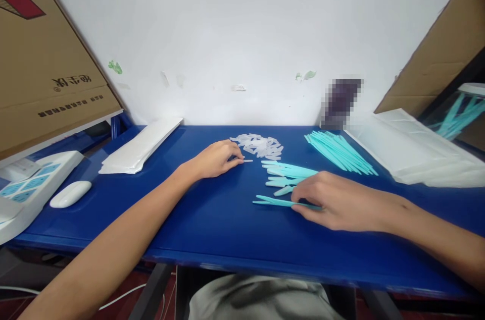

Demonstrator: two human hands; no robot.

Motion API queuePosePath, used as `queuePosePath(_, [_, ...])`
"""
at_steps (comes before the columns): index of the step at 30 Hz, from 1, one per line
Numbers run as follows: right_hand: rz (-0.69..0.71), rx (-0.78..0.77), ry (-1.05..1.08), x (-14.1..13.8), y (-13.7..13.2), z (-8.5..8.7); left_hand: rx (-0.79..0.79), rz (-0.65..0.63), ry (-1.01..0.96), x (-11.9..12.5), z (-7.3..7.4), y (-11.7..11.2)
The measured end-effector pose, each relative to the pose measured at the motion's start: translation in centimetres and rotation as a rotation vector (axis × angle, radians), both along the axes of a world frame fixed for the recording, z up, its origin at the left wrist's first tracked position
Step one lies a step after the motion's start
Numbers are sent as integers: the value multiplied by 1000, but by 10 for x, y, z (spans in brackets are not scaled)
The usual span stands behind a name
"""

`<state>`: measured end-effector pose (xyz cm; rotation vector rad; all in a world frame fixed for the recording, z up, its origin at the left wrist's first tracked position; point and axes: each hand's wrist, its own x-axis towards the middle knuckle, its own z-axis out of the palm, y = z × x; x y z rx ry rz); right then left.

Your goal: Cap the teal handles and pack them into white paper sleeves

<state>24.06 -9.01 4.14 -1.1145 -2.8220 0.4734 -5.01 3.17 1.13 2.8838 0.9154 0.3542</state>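
— That blue counter is wide; where is the work going on?

— Around the middle. The right hand lies over the near end of one teal stick, which sits flat on the counter, apart from the loose sticks just behind it. The big bundle of sticks is farther back, to the right.

— Are the fingers gripping it?

— They are laid on top, pinning it down. I can't tell whether the thumb has closed underneath.

— And the left hand?

— Its fingers are pinched together on a small clear cap, low on the counter, just beside the heap of caps.

— How would you do it well?

— I'd say slide the stick's end off the others before lifting, so only one comes up. Hold the cap by its far end with the mouth showing. Bring the two together low over the counter, so a slip costs nothing.
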Motion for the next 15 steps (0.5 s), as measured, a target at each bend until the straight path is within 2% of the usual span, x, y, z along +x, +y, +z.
queuePosePath(4, [50,-48,-40,-2,-3,2,43,-14,-66,1,2,-3])
queuePosePath(10, [101,-116,-23,-5,-6,3,107,125,-165,-5,5,3])
queuePosePath(15, [146,-1,-38,-6,-10,-4,134,195,-122,-11,4,9])
